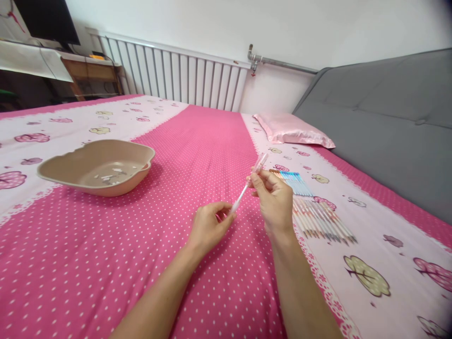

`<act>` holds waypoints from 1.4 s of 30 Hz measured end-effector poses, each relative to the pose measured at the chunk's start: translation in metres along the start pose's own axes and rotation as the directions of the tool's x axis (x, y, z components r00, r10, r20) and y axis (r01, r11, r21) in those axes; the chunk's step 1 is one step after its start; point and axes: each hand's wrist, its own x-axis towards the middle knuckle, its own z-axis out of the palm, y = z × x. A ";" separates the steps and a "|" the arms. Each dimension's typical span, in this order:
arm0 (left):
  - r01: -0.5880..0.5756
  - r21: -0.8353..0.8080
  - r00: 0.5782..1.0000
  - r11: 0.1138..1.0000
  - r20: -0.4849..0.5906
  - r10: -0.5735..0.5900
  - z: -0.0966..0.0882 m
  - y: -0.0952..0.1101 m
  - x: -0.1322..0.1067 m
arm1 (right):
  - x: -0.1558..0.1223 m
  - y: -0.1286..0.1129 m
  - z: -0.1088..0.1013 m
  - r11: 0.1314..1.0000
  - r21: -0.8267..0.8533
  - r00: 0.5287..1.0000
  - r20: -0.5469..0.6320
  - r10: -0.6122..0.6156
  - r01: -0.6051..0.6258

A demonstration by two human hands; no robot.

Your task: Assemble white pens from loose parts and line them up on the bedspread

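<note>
Pen (244, 190), one, white and pale pink: centre of the frame, long axis slanting lower left to upper right, pink end uppermost. Left hand (209, 227): thumb and fingers pinching the lower end. Right hand (276, 197): thumb and fingers closed around the upper part, pink end projecting beyond. Row of pens (319, 217): right of centre, slanting upper left to lower right.

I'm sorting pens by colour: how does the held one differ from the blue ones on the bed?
The held pen is pale pink and white; the blue pens are bluish. The held pen slants between left hand and right hand; the blue pens lie in a row. Both are slim.
</note>
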 end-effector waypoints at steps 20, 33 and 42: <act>0.001 -0.036 1.000 0.999 -0.019 -0.001 -0.001 0.002 0.000 | -0.003 0.001 0.004 0.999 -0.018 0.991 0.125 0.044 -0.042; 0.000 -0.077 1.000 0.997 -0.030 -0.003 -0.003 0.004 0.000 | -0.005 0.002 0.006 0.996 -0.013 0.978 0.189 0.085 -0.084; 0.007 -0.077 0.999 0.997 -0.033 -0.009 -0.004 0.005 0.001 | -0.005 0.000 0.005 0.996 -0.039 0.975 0.206 0.083 -0.077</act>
